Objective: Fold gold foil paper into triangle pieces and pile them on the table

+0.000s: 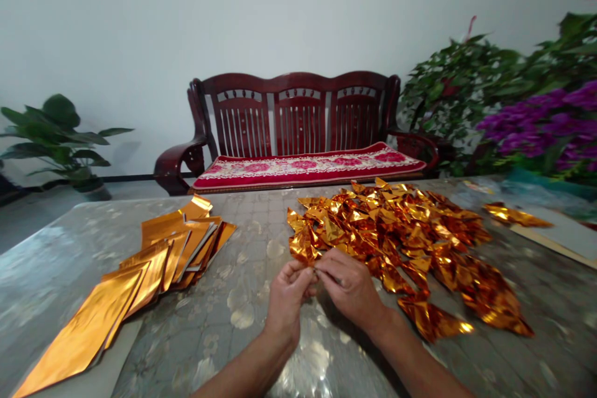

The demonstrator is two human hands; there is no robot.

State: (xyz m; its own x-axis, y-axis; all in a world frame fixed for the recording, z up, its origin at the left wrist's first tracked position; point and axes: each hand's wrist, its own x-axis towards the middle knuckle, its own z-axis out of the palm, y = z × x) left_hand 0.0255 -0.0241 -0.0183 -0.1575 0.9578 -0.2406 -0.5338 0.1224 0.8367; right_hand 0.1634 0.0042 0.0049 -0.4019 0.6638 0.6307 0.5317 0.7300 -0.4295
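My left hand (pixel 290 291) and my right hand (pixel 347 283) meet over the middle of the table, thumbs and fingertips pinched close together. Between them they grip a folded piece of gold foil paper (pixel 305 247), whose shiny upper part shows just beyond my fingers; its lower edge is hidden by them. Right behind and to the right lies a big heap of folded gold foil pieces (pixel 373 217), pointed and crumpled in shape. Over on the left, a fanned stack of flat gold foil sheets (pixel 88 323) spreads diagonally across the table.
A patterned, glossy cover lies over the table (pixel 242 323). At the right are a pale board (pixel 559 236) with a foil piece on it, clear plastic and purple flowers (pixel 536 124). Behind the table stands a dark wooden bench (pixel 298 106); a potted plant (pixel 60 143) is at left.
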